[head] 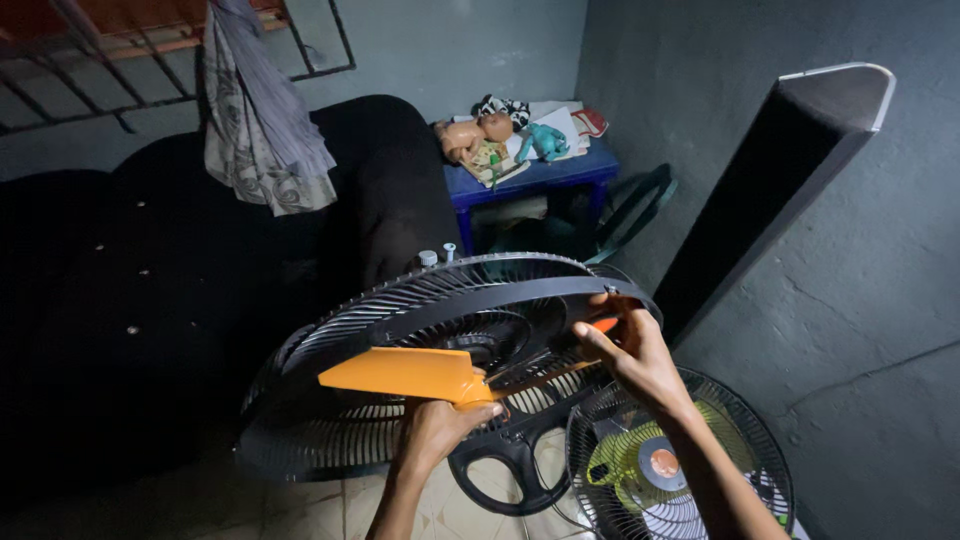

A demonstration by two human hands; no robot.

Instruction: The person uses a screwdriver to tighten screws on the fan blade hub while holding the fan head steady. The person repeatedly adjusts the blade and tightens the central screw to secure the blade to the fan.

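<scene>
Fan blade assy [470, 375], orange, 1 pc, is held mid-frame inside 1 black fan guard [470, 300], over the tiled floor [320, 510]. One wide blade is gripped at its root by left hand [440, 430], fingers closed round it. Right hand [635, 355] is pinched on the blade tip at the guard's rim. A 2nd fan [680, 470], green blades, lies just beside, lower right. Black sofa [150, 300] crowds the left; grey wall [850, 350] near on the right.

Orange fan blade [405, 372] against a black fan guard [470, 300] at centre; lime-green fan hub [625, 462] lower right; blue bench [535, 180] and grey patterned cloth [262, 120] above.
</scene>
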